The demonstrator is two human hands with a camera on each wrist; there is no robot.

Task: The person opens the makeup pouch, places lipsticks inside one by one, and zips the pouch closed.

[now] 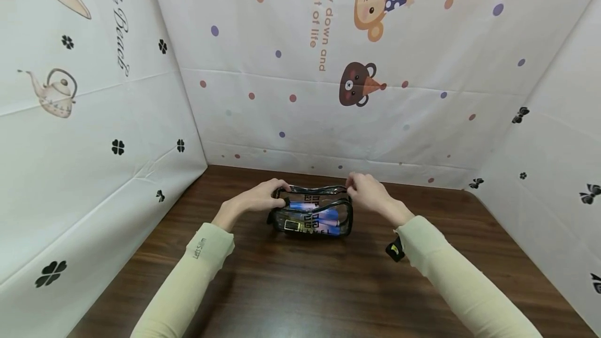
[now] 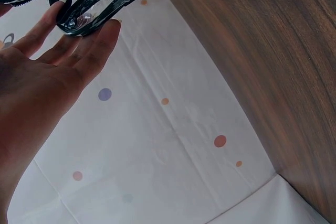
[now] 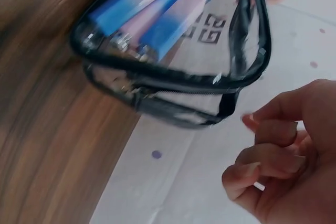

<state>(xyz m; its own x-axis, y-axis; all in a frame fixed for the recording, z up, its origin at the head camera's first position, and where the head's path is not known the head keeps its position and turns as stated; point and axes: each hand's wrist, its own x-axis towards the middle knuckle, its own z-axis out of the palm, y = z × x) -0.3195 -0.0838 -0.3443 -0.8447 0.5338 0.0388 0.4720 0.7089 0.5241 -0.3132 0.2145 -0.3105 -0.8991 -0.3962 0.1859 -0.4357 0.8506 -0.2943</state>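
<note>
A clear zip pouch (image 1: 313, 218) with black piping and black printed letters stands on the table, its top edges parted. Several blue-and-pink sticks (image 3: 176, 22) with shiny ends lie inside, next to a gold-framed dark rectangle (image 1: 293, 226). My left hand (image 1: 260, 196) grips the pouch's left end, thumb in front and fingers behind; the left wrist view shows those fingers (image 2: 100, 51) against the black edging. At the top right corner is my right hand (image 1: 371, 192). Its fingers (image 3: 270, 163) are loosely curled with nothing visible in them, slightly apart from the pouch in the right wrist view.
The brown wooden table (image 1: 300, 286) runs back to a white printed sheet (image 1: 300, 119) hanging behind it. Similar sheets close off the left and right sides. A small black object (image 1: 395, 249) with a yellow-green mark sits beside the right cuff.
</note>
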